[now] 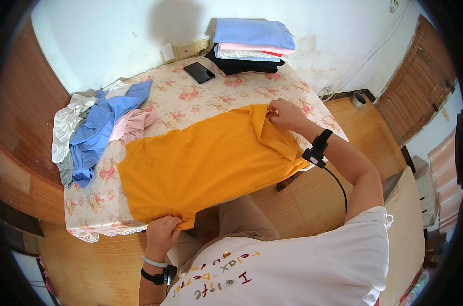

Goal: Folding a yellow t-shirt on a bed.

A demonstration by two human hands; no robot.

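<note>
"Where does the orange garment [190,160] lie?"
"Along the near edge of the counter [173,109], hanging partly over it. Its long axis slants from the left end toward the far right."
"And the hands?"
"The right hand [287,115] pinches the far corner of the right end, beside a folded flap. The left hand [162,234] grips the near corner of the left end, just off the counter's near edge. So the cloth spans diagonally between them."
"Which is nearer the crumpled clothes [91,132] by the left edge?"
"The left."
</note>
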